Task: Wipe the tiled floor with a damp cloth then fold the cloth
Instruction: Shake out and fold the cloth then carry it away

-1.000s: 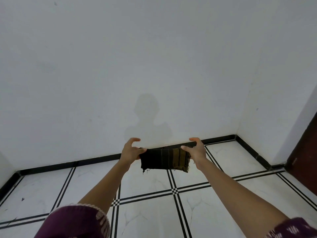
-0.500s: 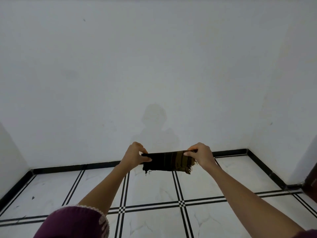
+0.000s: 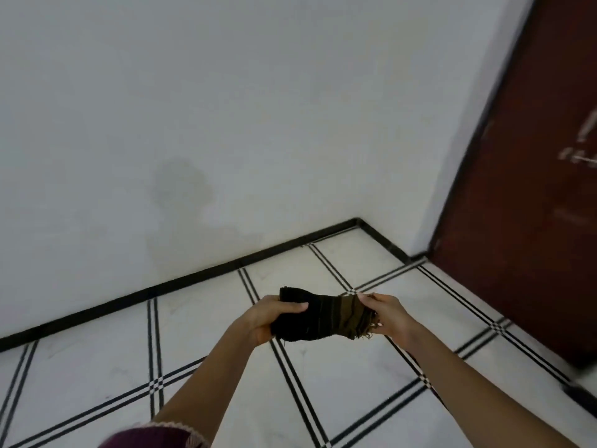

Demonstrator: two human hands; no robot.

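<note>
A dark cloth point(image 3: 323, 316) with black and olive stripes is folded into a small thick bundle and held in the air above the floor. My left hand point(image 3: 268, 318) grips its left end, thumb lying across the top. My right hand point(image 3: 386, 313) pinches its frayed right end. Below lies the white tiled floor point(image 3: 339, 383) with black double lines between the tiles.
A white wall point(image 3: 226, 124) with a black skirting strip point(image 3: 181, 281) runs across the back and meets a corner at the right. A dark red-brown door point(image 3: 533, 221) stands at the right. My shadow falls on the wall.
The view has swung to the right, bringing the door into sight. The cloth has gone from a stretched flat strip to a shorter, thicker bundle, and my hands have come closer together.
</note>
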